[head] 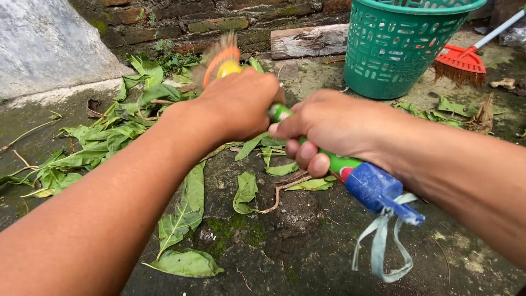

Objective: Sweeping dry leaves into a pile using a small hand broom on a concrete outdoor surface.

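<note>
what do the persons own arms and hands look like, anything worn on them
Both arms are bare as far as the view reaches: no sleeves, gloves, watch, rings or bands show. The left hand and the right hand are uncovered, with short, plain nails visible on the right hand's fingers.

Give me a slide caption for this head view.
Both hands grip a green broom handle over leaves.

The broom head (219,57) is blurred. The broom handle (342,164) is partly hidden inside both fists. The green basket (402,46) and the red rake (463,63) are cut off at the upper edge.
</note>
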